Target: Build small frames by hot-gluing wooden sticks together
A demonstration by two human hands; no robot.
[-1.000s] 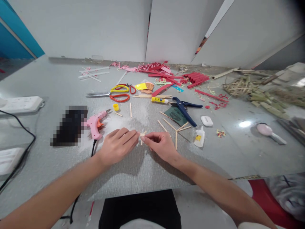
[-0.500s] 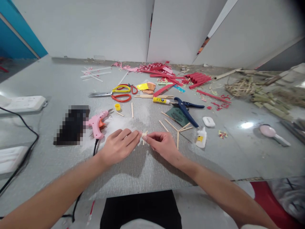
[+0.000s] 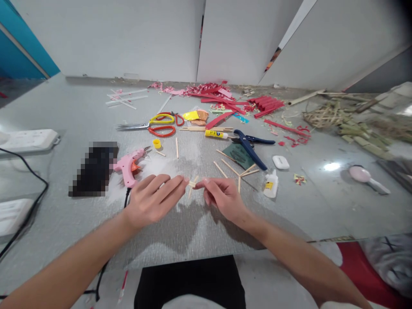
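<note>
A small cross of thin wooden sticks (image 3: 192,185) is held just above the table between my two hands. My left hand (image 3: 157,198) is closed, its fingertips pinching the left side of the cross. From the other side, my right hand (image 3: 222,195) has its thumb and index finger together at the cross's right end, with the remaining fingers curled under. A pink hot glue gun (image 3: 128,168) lies by my left hand. Beyond my right hand rests a Y-shaped joint of sticks (image 3: 240,176), near a loose stick (image 3: 220,169). Fingers partly cover the cross's ends.
Scissors (image 3: 151,125), a yellow cap (image 3: 156,143), a glue stick (image 3: 216,134), blue-handled pruners (image 3: 251,150) and a white glue bottle (image 3: 271,184) lie around. A blurred dark rectangle (image 3: 95,169) and power strips (image 3: 28,140) are leftward. Red paper strips (image 3: 222,103) line the back.
The cross of sticks has tilted clockwise. My right hand's index finger has straightened along its right end. The view has shifted slightly, and the other things stay where they were.
</note>
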